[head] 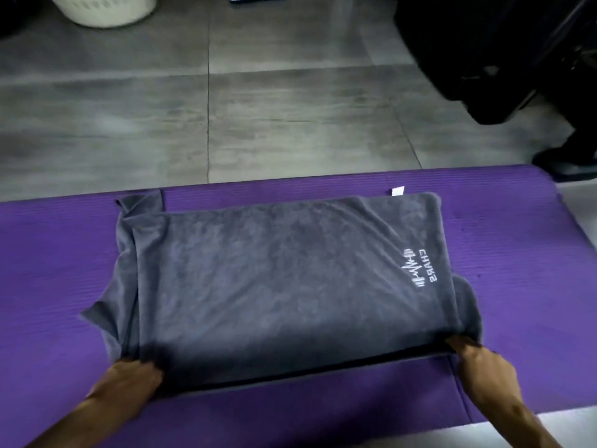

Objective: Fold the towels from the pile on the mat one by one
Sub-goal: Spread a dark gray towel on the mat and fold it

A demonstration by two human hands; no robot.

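A grey towel with a white logo near its right end lies across the purple mat, folded over with uneven layers showing at the left side. Its near edge is raised slightly off the mat. My left hand grips the near left corner. My right hand grips the near right corner. A small white tag sticks out at the towel's far edge. No pile of other towels is in view.
Grey tiled floor lies beyond the mat. A white laundry basket stands at the far left. Dark bags or furniture fill the far right, with a dark shoe-like shape by the mat's right corner.
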